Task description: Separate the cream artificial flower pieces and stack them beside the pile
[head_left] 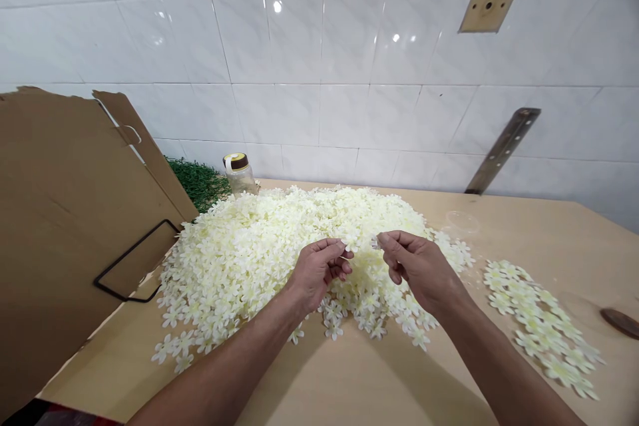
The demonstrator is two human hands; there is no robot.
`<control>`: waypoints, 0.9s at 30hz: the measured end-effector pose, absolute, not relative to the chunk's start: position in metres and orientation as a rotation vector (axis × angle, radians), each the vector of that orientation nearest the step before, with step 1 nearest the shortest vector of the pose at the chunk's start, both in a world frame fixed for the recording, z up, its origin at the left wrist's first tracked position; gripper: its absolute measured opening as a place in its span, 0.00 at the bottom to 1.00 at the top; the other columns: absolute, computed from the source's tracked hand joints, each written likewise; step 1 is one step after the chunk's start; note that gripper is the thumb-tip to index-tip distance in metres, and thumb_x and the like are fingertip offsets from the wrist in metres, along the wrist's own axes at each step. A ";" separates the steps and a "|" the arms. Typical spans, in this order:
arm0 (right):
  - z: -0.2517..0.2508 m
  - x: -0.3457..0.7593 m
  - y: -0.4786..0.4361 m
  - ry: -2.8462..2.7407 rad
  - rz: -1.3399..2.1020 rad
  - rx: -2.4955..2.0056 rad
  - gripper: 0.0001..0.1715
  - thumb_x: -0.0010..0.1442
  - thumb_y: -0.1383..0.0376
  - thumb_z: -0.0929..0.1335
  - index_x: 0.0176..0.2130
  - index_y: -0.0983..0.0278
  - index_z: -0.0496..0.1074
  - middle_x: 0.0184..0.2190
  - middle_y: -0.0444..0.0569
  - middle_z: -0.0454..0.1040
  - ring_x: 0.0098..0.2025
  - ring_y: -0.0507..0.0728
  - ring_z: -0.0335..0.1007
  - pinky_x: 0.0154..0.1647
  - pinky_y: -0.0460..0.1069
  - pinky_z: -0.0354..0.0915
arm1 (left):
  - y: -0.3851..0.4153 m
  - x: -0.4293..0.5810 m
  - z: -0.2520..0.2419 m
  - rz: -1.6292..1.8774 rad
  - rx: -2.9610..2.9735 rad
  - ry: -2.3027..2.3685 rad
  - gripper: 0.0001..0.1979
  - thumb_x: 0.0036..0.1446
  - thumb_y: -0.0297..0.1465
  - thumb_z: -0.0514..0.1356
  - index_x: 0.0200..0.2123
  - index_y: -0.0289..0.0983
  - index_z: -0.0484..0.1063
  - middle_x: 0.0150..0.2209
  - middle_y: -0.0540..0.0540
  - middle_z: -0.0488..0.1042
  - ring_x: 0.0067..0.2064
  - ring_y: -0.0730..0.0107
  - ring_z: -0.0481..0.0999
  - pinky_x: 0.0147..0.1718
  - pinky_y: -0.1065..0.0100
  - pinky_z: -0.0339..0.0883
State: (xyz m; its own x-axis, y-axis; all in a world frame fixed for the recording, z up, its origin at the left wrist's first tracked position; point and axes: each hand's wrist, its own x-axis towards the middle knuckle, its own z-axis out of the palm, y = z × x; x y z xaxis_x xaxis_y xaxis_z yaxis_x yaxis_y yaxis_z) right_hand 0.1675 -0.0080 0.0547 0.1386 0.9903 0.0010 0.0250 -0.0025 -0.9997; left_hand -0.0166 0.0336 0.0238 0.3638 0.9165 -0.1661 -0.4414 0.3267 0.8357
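A large heap of white and pale yellow artificial flowers (pixel 249 253) covers the middle of the table. Over its front part, my left hand (pixel 317 273) pinches a white artificial flower (pixel 351 244) between thumb and forefinger. My right hand (pixel 417 266) is a short way to the right, thumb and forefinger pressed together on a small whitish piece (pixel 375 241), too small to name. The two sets of fingertips face each other with a gap between them. Loose blossoms lie along the heap's front edge, below both hands.
A flat group of flowers (pixel 544 326) lies at the right, near a brown oval object (pixel 620 321). At left stands a cardboard box (pixel 74 213) with a black wire handle (pixel 112 269). Behind are a lidded jar (pixel 240 176), green artificial foliage (pixel 200 183) and a metal bracket (pixel 504 150).
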 end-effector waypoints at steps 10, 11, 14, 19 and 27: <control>0.042 0.156 -0.011 -1.715 0.116 -1.286 0.08 0.61 0.60 0.71 0.41 0.59 0.79 0.37 0.48 0.75 0.26 0.50 0.64 0.25 0.47 0.65 | 0.028 -0.013 0.024 0.951 0.877 0.751 0.11 0.49 0.34 0.68 0.31 0.32 0.75 0.31 0.43 0.76 0.24 0.74 0.73 0.23 0.71 0.63; 0.041 0.154 -0.011 -1.737 0.108 -1.270 0.08 0.60 0.61 0.72 0.41 0.59 0.80 0.37 0.48 0.74 0.26 0.50 0.64 0.26 0.47 0.66 | 0.027 -0.012 0.024 0.946 0.886 0.748 0.11 0.49 0.34 0.68 0.31 0.32 0.75 0.31 0.43 0.76 0.24 0.74 0.73 0.22 0.71 0.63; 0.039 0.152 -0.009 -1.753 0.092 -1.248 0.06 0.59 0.63 0.72 0.39 0.60 0.80 0.36 0.48 0.74 0.26 0.50 0.65 0.27 0.47 0.67 | 0.025 -0.012 0.024 0.935 0.898 0.735 0.10 0.50 0.34 0.67 0.30 0.32 0.75 0.31 0.44 0.75 0.24 0.74 0.73 0.22 0.72 0.62; 0.037 0.151 -0.007 -1.731 0.121 -1.230 0.03 0.59 0.64 0.72 0.36 0.60 0.79 0.34 0.48 0.75 0.30 0.52 0.70 0.29 0.47 0.67 | 0.024 -0.013 0.024 0.911 0.891 0.687 0.10 0.49 0.34 0.67 0.30 0.31 0.75 0.30 0.45 0.74 0.24 0.74 0.72 0.22 0.72 0.63; 0.043 0.150 -0.012 -1.774 0.120 -1.289 0.11 0.65 0.63 0.68 0.30 0.61 0.75 0.30 0.47 0.76 0.32 0.54 0.72 0.33 0.48 0.65 | 0.024 -0.012 0.024 0.892 0.879 0.676 0.13 0.49 0.37 0.68 0.29 0.32 0.75 0.31 0.43 0.75 0.25 0.73 0.73 0.22 0.71 0.63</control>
State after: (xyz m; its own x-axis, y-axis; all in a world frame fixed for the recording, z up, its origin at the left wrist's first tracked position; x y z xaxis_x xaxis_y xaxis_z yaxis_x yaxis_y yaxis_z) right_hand 0.1500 -0.0123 0.0432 -0.0389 0.7959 0.6041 0.7073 0.4490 -0.5460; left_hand -0.0118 0.0240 0.0245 0.4726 0.8702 -0.1394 -0.3703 0.3396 0.8646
